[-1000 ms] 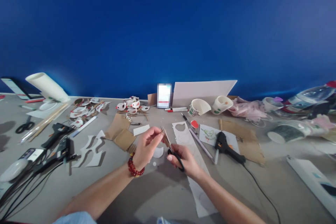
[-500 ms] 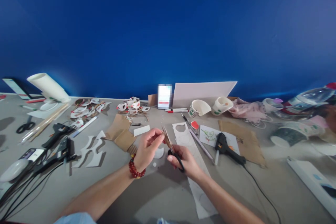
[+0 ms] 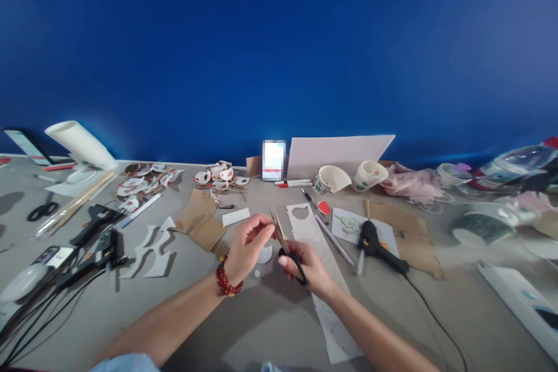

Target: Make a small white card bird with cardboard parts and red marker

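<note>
My right hand grips black-handled scissors by the loops, blades pointing away from me and slightly apart. Pinched between the thumb and fingers of my left hand is a small brown piece, which looks like cardboard and lies against the blades. Its far edge is partly hidden by my fingertips. Beneath my hands a white paper cutout and a small white scrap rest on the table. A long white paper strip with a cut-out hole runs under my right forearm.
Brown cardboard pieces lie left of my hands, with white paper bird shapes behind. A glue gun and its cord sit at right; more glue guns are at left. A phone stands against the blue wall.
The brown piece has turned slightly between the scissor blades, and the blades look a little closer together. Both hands stay in nearly the same place.
</note>
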A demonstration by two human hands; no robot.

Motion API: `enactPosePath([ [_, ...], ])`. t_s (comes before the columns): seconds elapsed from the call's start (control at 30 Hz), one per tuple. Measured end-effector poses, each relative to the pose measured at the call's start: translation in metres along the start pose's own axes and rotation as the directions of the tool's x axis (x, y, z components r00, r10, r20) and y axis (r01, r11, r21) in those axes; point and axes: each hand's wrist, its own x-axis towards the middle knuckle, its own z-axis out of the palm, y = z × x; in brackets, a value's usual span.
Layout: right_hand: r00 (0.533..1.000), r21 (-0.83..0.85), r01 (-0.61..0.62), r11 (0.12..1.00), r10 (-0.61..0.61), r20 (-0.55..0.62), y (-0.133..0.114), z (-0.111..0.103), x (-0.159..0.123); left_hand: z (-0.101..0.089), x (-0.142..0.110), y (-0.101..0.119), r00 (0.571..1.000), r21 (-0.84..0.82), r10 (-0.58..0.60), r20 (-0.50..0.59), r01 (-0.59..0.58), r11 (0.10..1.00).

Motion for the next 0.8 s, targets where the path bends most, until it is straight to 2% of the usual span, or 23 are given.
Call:
enactPosePath([
  [0.23,1.000,-0.038,0.024,0.999,-0.025,-0.018,-0.004,0.001,-0.001,0.001,0.001,0.000,1.000,0.014,0.001,-0.015,-0.001,1.000],
  [0.47,0.999,-0.034,0.025,0.999,-0.027,-0.046,0.008,0.003,0.001,0.002,0.001,0.002,1.000,0.008,-0.008,-0.023,0.008,1.000],
  [0.8,1.000,0.022,0.010,1.000,-0.010,-0.009,0.003,0.002,0.002,0.006,0.000,-0.003,1.000,-0.052,0.004,0.030,-0.002,0.999],
])
